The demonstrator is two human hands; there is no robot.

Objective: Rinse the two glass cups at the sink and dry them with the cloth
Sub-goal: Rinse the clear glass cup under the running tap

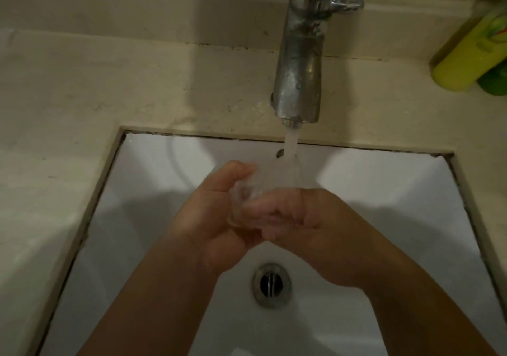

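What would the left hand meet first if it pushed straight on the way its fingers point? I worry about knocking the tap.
The left hand points up and right, and is already on the glass cup. Past that come the water stream and the basin's back wall, probably not the tap, which seems higher.

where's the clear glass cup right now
In the head view the clear glass cup is centre frame, held between the left hand and right hand under the chrome tap's running water, above the white sink basin.
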